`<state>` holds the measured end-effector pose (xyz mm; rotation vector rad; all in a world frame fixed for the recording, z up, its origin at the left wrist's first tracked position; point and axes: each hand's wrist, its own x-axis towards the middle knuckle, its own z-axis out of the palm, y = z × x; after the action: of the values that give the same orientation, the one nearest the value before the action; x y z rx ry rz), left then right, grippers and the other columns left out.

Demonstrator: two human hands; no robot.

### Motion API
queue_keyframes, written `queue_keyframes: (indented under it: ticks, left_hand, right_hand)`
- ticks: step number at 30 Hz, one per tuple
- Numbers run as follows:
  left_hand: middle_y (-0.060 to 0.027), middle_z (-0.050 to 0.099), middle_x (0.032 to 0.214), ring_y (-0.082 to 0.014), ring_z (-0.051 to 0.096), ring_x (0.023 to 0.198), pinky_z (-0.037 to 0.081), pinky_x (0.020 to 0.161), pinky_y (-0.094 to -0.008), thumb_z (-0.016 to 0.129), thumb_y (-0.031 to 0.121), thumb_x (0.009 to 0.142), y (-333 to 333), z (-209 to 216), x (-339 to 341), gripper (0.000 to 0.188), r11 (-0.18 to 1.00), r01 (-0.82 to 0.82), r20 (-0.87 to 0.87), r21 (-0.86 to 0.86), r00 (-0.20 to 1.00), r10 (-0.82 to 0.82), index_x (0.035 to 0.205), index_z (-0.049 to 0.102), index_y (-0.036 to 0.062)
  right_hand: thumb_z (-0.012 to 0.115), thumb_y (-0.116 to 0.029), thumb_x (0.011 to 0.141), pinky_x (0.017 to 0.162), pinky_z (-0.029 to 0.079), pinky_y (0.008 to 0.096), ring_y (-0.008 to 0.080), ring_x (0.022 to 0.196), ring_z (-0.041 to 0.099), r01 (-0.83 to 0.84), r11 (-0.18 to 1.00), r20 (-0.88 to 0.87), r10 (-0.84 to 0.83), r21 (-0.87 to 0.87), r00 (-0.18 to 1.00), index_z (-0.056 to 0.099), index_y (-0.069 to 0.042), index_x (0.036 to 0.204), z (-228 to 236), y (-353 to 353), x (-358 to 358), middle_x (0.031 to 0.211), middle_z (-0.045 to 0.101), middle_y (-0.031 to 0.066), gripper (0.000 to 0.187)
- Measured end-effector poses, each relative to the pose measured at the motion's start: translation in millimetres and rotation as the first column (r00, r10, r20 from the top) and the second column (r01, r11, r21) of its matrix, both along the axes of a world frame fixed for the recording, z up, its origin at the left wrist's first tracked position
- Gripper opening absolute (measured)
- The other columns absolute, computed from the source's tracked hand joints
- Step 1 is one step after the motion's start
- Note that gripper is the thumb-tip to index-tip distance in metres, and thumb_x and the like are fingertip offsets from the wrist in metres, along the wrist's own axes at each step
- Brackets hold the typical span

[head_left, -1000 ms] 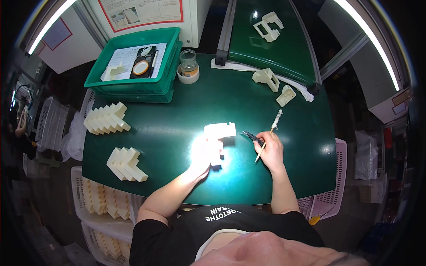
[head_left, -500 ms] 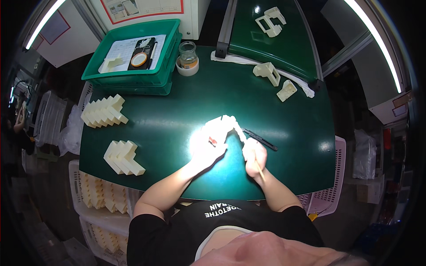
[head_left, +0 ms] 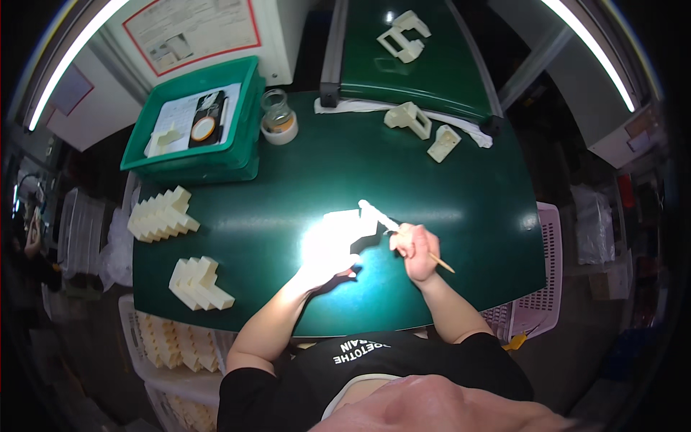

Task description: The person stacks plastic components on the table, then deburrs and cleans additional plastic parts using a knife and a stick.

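Note:
Strong glare washes out my left hand (head_left: 322, 261), which is closed on a pale plastic part (head_left: 342, 222) over the middle of the table. The part's exact outline is lost in the light. My right hand (head_left: 415, 248) grips a thin stick (head_left: 444, 265) with a tan wooden handle coming out behind the fist. Its thick white front end (head_left: 378, 215) reaches to the right-hand edge of the pale part. Whether that end is a brush or a wrapped swab I cannot tell.
Cream angled parts stand in a longer row (head_left: 163, 216) and a shorter row (head_left: 201, 284) on the left. Behind are a green bin (head_left: 248, 137) and a glass jar (head_left: 277, 111). Two cream parts (head_left: 408, 121) (head_left: 444, 144) lie by a green ramp (head_left: 417, 90).
The whole view has shifted. The stick now lies flatter, its handle pointing more to the right. The black slim tool seen on the table beside my right hand no longer shows.

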<state>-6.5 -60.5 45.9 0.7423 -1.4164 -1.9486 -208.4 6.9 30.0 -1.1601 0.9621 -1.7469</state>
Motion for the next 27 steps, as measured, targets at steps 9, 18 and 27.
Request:
queue_keyframes:
  ticks: [9,18,27]
  left_hand:
    - [-0.0054,0.062,0.098,-0.0119,0.057,0.069,0.047,0.062,-0.0276,0.068,0.0,0.078,7.1,-6.2,-13.7,0.036,0.681,-0.153,-0.009,-0.716,0.978,0.21,0.113,0.057,0.0031]
    - [-0.0028,0.054,0.083,-0.01,0.054,0.072,0.045,0.065,-0.0253,0.07,-0.005,0.069,6.3,-41.3,-12.0,0.034,0.747,-0.155,0.13,-0.646,0.942,0.308,0.096,0.05,0.0044]
    - [-0.0071,0.052,0.101,-0.0141,0.056,0.082,0.049,0.072,-0.0279,0.075,0.007,0.073,0.2,-64.5,-0.9,0.047,0.841,-0.173,0.114,-0.513,0.957,0.267,0.112,0.049,0.0035]
  right_hand:
    - [0.037,-0.041,0.106,0.06,0.04,0.0314,0.0113,0.054,0.041,-0.05,0.998,-0.123,0.045,-0.044,0.991,0.045,-0.008,0.063,1.1,9.4,12.6,0.061,0.045,0.003,0.054]
    - [0.04,-0.027,0.106,0.054,0.036,0.0289,0.0129,0.056,0.044,0.098,0.988,-0.215,-0.123,-0.121,0.969,0.045,-0.004,0.067,-8.8,2.0,1.8,0.061,0.046,0.0031,0.045]
    - [0.037,-0.033,0.106,0.056,0.033,0.0253,0.0111,0.059,0.042,0.189,0.979,-0.13,-0.198,-0.075,0.972,0.044,-0.004,0.067,-7.1,3.9,0.1,0.064,0.044,0.0024,0.049]
